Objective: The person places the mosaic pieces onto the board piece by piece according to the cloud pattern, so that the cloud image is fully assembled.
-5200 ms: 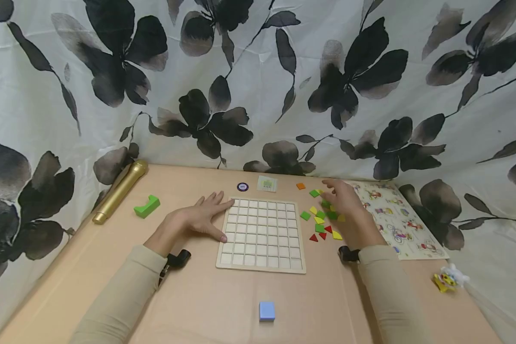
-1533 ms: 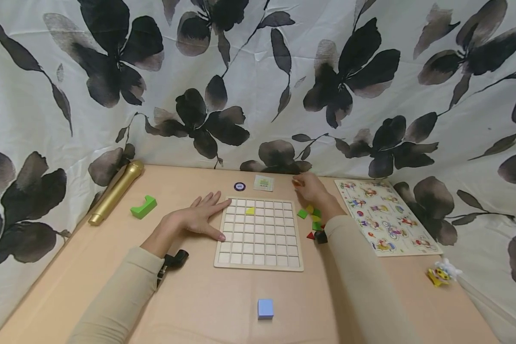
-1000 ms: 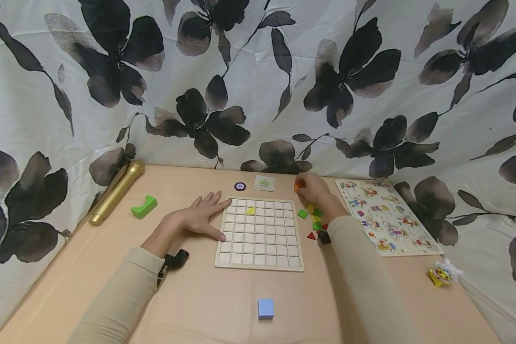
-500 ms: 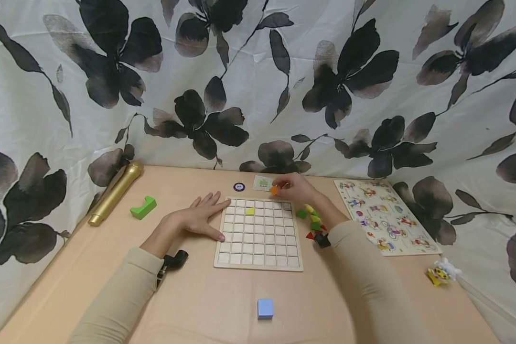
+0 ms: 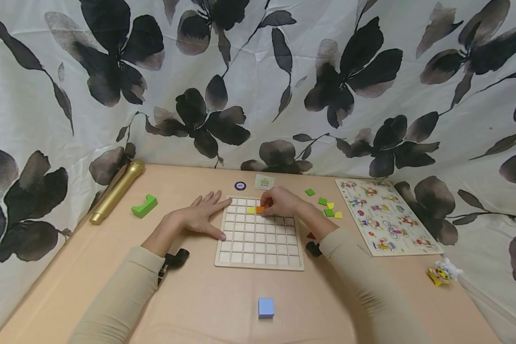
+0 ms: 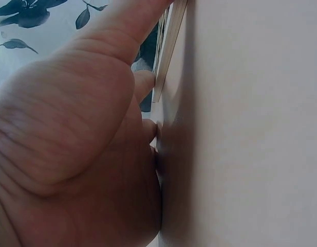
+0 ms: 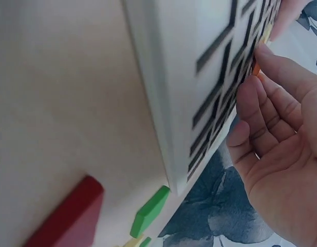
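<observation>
A white grid board [image 5: 260,264] with a pale wooden frame lies on the table. My left hand [image 5: 198,220] rests on the table with fingers spread, thumb and index at the board's left edge; the left wrist view shows the board's side [image 6: 171,54] by the thumb. Over the board's upper part, my right hand [image 5: 280,202] pinches a small orange tile [image 5: 259,210] between thumb and fingers. That tile sits at the grid, right beside a yellow tile [image 5: 251,210]. In the right wrist view only a sliver of the orange tile [image 7: 256,68] shows past the fingertips.
Several green tiles [image 5: 322,201] and yellow tiles [image 5: 338,215] lie right of the board, with a red piece [image 5: 311,235] near the right wrist. Beyond stand a pattern card [image 5: 264,182] and round chip [image 5: 240,186]. Also around: picture board [image 5: 387,220], blue block [image 5: 265,308], green arch [image 5: 144,207], gold microphone [image 5: 117,192].
A yellow tile has come onto the grid since the earliest frame. My right hand picked up the orange tile at the back right and carried it left to the board. The left hand stayed put.
</observation>
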`<state>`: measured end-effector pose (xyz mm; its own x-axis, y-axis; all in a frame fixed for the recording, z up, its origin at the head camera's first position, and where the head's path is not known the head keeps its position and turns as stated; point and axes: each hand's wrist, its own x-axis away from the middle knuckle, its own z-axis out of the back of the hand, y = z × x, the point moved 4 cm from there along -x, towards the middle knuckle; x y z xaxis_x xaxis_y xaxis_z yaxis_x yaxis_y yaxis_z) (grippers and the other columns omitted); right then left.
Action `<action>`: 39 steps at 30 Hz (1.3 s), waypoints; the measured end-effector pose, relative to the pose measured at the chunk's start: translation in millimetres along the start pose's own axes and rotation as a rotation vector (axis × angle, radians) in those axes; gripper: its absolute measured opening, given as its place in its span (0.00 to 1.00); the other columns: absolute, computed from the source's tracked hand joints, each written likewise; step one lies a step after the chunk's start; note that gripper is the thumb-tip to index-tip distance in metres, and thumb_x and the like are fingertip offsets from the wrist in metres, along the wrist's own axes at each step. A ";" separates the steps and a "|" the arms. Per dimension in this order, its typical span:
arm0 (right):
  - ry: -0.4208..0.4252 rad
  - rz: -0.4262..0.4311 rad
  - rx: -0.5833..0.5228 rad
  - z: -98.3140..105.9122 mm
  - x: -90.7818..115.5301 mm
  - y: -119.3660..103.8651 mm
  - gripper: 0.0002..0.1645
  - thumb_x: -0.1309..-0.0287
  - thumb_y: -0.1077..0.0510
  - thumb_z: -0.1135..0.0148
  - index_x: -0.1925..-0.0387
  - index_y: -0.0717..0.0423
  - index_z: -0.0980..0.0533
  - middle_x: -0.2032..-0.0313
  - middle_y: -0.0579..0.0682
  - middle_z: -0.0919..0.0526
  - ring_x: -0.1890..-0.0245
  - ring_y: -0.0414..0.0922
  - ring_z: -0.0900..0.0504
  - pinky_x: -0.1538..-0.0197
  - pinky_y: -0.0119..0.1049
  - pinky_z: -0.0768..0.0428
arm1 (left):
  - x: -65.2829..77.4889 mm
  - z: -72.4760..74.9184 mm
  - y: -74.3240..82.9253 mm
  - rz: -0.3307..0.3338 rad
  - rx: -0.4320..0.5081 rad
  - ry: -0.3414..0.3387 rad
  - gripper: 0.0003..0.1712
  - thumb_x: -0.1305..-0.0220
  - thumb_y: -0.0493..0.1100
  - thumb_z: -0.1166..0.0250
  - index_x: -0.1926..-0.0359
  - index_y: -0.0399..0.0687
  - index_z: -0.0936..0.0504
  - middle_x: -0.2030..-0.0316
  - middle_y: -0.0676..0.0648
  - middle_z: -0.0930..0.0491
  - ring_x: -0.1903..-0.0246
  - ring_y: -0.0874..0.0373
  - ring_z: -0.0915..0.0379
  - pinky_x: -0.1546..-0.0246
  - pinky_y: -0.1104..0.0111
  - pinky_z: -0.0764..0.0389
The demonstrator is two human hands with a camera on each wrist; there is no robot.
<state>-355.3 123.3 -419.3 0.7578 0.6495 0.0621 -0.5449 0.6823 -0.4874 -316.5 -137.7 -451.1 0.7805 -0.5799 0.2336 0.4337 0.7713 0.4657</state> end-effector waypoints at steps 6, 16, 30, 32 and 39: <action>0.001 -0.032 -0.041 -3.5 1.2 3.6 0.12 0.44 0.58 0.21 0.60 0.57 0.15 0.70 0.46 0.17 0.69 0.40 0.24 0.63 0.31 0.24 | 0.4 -0.5 1.7 0.001 0.002 0.001 0.70 0.50 0.74 0.25 0.15 0.59 0.52 0.16 0.37 0.69 0.17 0.36 0.77 0.20 0.38 0.71; 0.226 -0.019 -0.140 22.4 34.5 9.0 0.21 0.35 0.56 0.28 0.43 0.59 0.17 0.53 0.57 0.13 0.60 0.46 0.19 0.57 0.40 0.19 | 0.5 -1.4 3.0 -0.011 -0.006 -0.002 0.70 0.49 0.74 0.26 0.15 0.58 0.53 0.16 0.37 0.70 0.17 0.37 0.78 0.20 0.39 0.71; 0.418 -0.362 -0.137 69.3 109.4 85.5 0.27 0.28 0.55 0.35 0.33 0.58 0.25 0.37 0.65 0.22 0.47 0.58 0.22 0.52 0.49 0.19 | 1.1 0.0 1.5 -0.006 -0.009 0.008 0.70 0.50 0.74 0.25 0.15 0.59 0.53 0.16 0.37 0.69 0.17 0.37 0.77 0.20 0.38 0.71; 0.391 -0.416 -0.122 69.5 117.9 97.1 0.26 0.28 0.55 0.35 0.34 0.59 0.24 0.38 0.66 0.22 0.47 0.59 0.23 0.50 0.50 0.19 | 0.6 -0.2 1.4 -0.008 -0.008 0.010 0.70 0.50 0.74 0.25 0.15 0.59 0.53 0.16 0.37 0.69 0.17 0.37 0.77 0.20 0.38 0.71; 0.297 -0.552 -0.033 63.9 135.2 121.9 0.21 0.27 0.53 0.37 0.40 0.61 0.19 0.49 0.63 0.18 0.52 0.57 0.21 0.50 0.52 0.20 | 0.6 -1.1 1.6 -0.007 -0.010 0.013 0.70 0.50 0.75 0.26 0.15 0.58 0.52 0.16 0.37 0.69 0.17 0.36 0.77 0.21 0.38 0.71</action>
<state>-342.2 315.7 -414.6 0.9943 0.0801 0.0704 -0.0367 0.8767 -0.4796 -314.9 -136.5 -451.1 0.7832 -0.5816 0.2197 0.4432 0.7702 0.4587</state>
